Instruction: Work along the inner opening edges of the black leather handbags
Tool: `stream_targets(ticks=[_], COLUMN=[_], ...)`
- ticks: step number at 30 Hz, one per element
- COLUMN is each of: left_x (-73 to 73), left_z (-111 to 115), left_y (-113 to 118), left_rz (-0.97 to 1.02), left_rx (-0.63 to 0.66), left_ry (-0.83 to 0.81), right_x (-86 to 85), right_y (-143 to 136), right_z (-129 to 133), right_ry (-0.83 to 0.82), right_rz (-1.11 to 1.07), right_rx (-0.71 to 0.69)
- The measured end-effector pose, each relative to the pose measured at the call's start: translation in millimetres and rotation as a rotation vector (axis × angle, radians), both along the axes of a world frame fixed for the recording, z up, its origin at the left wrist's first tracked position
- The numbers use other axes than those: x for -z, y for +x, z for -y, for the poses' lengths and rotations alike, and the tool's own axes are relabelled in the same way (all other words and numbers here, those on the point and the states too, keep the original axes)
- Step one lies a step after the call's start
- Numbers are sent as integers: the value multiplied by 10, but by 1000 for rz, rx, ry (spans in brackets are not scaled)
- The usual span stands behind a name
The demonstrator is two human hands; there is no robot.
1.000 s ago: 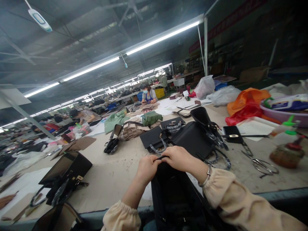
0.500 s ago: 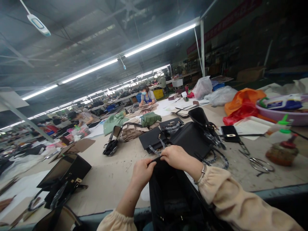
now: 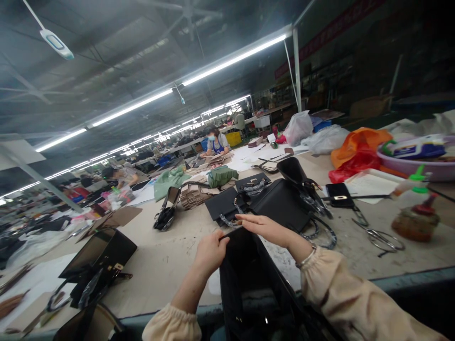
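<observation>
A black handbag [image 3: 256, 279] stands with its mouth toward me at the front edge of the table, and its dark inside shows. My left hand [image 3: 211, 248] pinches the left corner of the bag's far rim between thumb and fingers. Over the same rim, further right, my right hand [image 3: 272, 232] lies with its fingers stretched out nearly flat, touching the edge; its thumb is hidden. Just beyond my hands lie black bag pieces [image 3: 280, 203] with plastic-wrapped handles. Another black bag [image 3: 101, 253] with a gold clasp rests on the table to my left.
Scissors [image 3: 384, 240], a phone [image 3: 337, 195] and a stained glue pot [image 3: 415, 220] lie at right, near green-tipped bottles [image 3: 415, 194]. A purple basin [image 3: 423, 168] stands behind them. Stacked brown pieces [image 3: 197, 195] sit further back. Across the table a masked co-worker [image 3: 216, 142] handles brown pieces.
My right hand has loosened from its closed grip on the rim, and its fingers are now straightened along the edge. My left hand keeps its pinch in about the same place.
</observation>
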State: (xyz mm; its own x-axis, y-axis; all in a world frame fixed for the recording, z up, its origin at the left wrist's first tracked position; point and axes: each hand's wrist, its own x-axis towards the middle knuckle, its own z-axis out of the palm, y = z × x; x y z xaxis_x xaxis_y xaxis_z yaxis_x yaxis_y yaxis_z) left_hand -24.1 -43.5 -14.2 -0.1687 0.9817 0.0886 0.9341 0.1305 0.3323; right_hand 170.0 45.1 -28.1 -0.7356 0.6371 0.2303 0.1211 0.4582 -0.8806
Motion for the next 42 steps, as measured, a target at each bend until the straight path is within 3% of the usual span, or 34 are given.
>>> stream_targets(ticks=[3, 8, 12, 19, 24, 29, 32, 38, 42], left_x=[-64, -166, -130, -10, -36, -94, -86, -77, -105], left_z=[-5, -22, -93, -182, -191, -257, -312, -286, -284], left_y=[-11, 92, 209, 245, 261, 338, 363, 393, 462], left_rz=[12, 73, 45, -75, -134, -147, -190, -260, -223], left_rx=[46, 177, 169, 94, 117, 228, 212, 177, 259], left_ry=[-43, -44, 2, 38, 17, 8, 18, 52, 78], right_x=[161, 328, 443, 681, 679, 680, 685, 737, 777], right_y=[96, 76, 50, 130, 111, 53, 55, 172, 236], right_z=[50, 178, 181, 160, 157, 219, 260, 296, 309], right_ry=[-286, -421, -393, -454, -392, -341, -276, -239, -280], right_rz=[-182, -212, -305, -441, -477, -433, -391, -337, -366], right_rx=[-67, -109, -66, -117, -77, -9, 29, 19, -4])
